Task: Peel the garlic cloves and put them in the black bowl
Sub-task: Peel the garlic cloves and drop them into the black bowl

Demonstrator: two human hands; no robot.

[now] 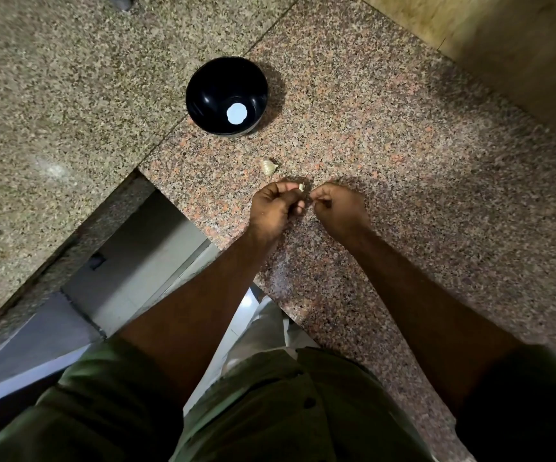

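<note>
Your left hand (275, 208) hangs just above the pinkish granite counter (403, 145), its fingers curled and pinching a small pale garlic clove (301, 187) between thumb and fingertips. Only a sliver of the clove shows at the tip of your grip; whether its skin is on or off cannot be told. Your right hand (338, 208) sits just beside the left, fingers curled tight, its fingertips drawn in towards the clove. Whether they pinch a shred of skin or touch the clove itself is too small to make out.

A second piece of garlic (269, 166), pale and papery-looking, lies on the counter just beyond your hands, between them and the black bowl (203, 95). The bowl stands upright farther back, near the seam where the pinkish slab meets a greyer granite slab (53, 95). A bright round patch (237, 112) shows at the bowl's bottom; whether it is a reflection or a sticker cannot be told. No cloves are visible inside.

Both your forearms reach forward from short green sleeves (120, 395), and the counter's edge runs diagonally beneath your left arm.
</note>
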